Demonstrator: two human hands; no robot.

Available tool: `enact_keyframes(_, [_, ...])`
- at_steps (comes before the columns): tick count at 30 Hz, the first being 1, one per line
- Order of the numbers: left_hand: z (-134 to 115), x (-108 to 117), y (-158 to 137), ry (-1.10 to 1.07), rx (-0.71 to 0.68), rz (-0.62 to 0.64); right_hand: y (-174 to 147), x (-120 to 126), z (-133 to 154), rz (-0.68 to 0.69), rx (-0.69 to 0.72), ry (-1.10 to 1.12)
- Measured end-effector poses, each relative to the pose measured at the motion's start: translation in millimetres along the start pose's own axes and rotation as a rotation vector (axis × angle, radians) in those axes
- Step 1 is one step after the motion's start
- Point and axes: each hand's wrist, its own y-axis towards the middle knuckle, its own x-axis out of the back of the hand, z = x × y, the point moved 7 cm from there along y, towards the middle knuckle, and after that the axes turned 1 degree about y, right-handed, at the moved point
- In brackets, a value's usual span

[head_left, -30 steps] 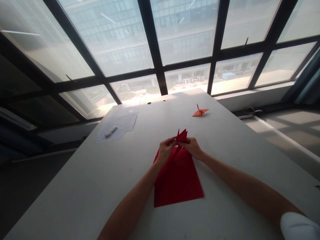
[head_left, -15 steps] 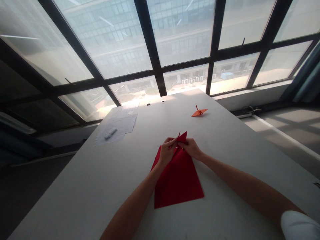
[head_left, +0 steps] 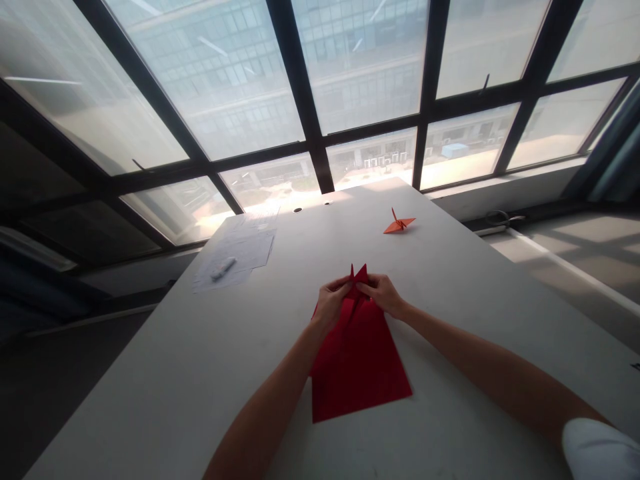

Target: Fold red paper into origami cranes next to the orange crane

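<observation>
A red folded paper crane [head_left: 358, 283] is pinched between my two hands, its pointed tips sticking up and one narrow point hanging down. My left hand [head_left: 332, 299] grips its left side, fingers closed. On its right side my right hand [head_left: 383, 293] holds it with thumb and fingers together. Beneath both hands lies flat red paper [head_left: 360, 373] on the white table, partly covered by my left hand and forearm. Farther back to the right stands a finished orange paper crane [head_left: 399, 224], apart from both hands.
White printed sheets [head_left: 245, 248] lie at the table's back left, with a small whitish object [head_left: 223, 268] on them. Two cable holes [head_left: 298, 210] show near the far edge of the table [head_left: 200, 373]. Large dark-framed windows [head_left: 370, 67] rise behind it.
My left hand has shifted slightly left and down along the folded red paper. The folded piece has turned a little, so its points now stand more upright and its downward point shows more clearly.
</observation>
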Motion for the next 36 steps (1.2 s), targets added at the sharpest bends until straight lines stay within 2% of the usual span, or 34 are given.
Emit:
enact_keyframes(6, [-21.9,-3.5,-4.2,0.398,-0.23,-0.017,0.8,-0.9,2.4,0.036,0.017,0.03])
enact_keyframes(10, [-28.9,-9.4,-5.5,0.526,-0.26,0.046,-2.0,-1.0,5.5,0.027,0.026,-0.014])
enact_keyframes(15, [-29.1,-14.1,-4.3,0.503,-0.219,0.14,-2.3,-0.6,5.5,0.017,0.036,-0.042])
enact_keyframes(18, [-24.1,-13.3,-2.7,0.4,-0.159,0.178,-1.5,-1.0,6.4,0.015,0.051,-0.017])
enact_keyframes(21, [-16.4,-7.5,-1.0,0.214,-0.07,0.148,-2.1,-3.4,7.3,0.022,0.044,0.007])
enact_keyframes(23, [-13.1,-2.7,-0.4,0.169,-0.046,0.087,-2.5,-4.0,7.1,0.014,0.026,0.031])
enact_keyframes(25, [-13.8,-0.4,-1.3,0.215,-0.083,0.025,-2.5,-3.3,6.9,-0.001,0.015,0.063])
enact_keyframes(27, [-18.9,-1.6,-4.4,0.306,-0.179,-0.024,-2.3,-1.7,7.1,-0.017,0.017,0.088])
enact_keyframes(30, [-26.2,-8.9,-10.8,0.453,-0.304,-0.038,-2.6,0.1,7.2,-0.027,0.023,0.097])
enact_keyframes(36, [-28.1,-17.3,-13.4,0.464,-0.299,0.04,-5.6,3.2,6.3,-0.086,0.005,0.098])
